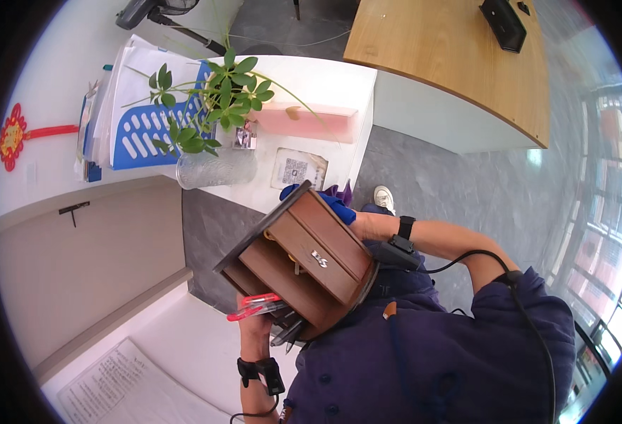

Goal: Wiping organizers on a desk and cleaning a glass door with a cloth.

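A brown wooden desk organizer with a drawer and open compartments is held tilted in front of my body. My left hand grips its lower left side, fingers partly hidden behind red and dark pens that stick out of a compartment. On the far side, my right hand is mostly hidden by the organizer and holds a blue cloth against it. A purple cloth shows beside the blue one. The drawer front bears a small metal handle.
A white counter holds a potted plant, a blue file rack, a clear ribbed plastic cup, a pink box and a printed code card. A wood-topped desk stands beyond. Papers lie on a white surface lower left.
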### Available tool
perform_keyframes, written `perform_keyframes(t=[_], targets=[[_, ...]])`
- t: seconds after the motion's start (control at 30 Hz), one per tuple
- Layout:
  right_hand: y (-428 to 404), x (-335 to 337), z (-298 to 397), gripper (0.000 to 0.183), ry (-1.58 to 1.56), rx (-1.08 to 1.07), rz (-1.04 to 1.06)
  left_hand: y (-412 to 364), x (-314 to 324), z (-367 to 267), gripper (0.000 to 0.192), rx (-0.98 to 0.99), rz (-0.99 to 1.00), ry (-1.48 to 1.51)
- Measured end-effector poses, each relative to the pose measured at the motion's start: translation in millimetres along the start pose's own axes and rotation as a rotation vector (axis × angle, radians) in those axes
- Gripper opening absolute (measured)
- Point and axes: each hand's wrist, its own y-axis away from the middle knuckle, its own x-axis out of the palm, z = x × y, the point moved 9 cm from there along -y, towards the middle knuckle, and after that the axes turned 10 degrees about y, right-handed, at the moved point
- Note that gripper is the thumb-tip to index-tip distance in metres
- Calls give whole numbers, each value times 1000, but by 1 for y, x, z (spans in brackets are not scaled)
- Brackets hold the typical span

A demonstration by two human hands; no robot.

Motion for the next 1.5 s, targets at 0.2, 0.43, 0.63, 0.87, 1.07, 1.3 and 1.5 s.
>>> perform_keyframes(t=[0.2,0.43,0.63,0.87,1.07,1.3,1.5], targets=[[55,18,-16,52,0,495,-40,14,37,-36,32,141,-153,-221],[77,-12,-5,41,210,382,-24,-20,-43,-9,25,150,-154,-235],[88,-19,55,26,190,109,-118,-28,-26,-13,28,183,-154,-16],[84,-36,139,25,773,-440,-625,-16,-60,-26,38,210,-297,-3],[63,-54,118,33,1571,-477,-872,-32,-45,-29,39,193,-299,-76],[81,-60,62,24,1435,-166,-422,-41,-42,-14,39,115,-256,38],[70,37,126,23,1315,-470,-284,6,-53,-19,29,98,-240,67]])
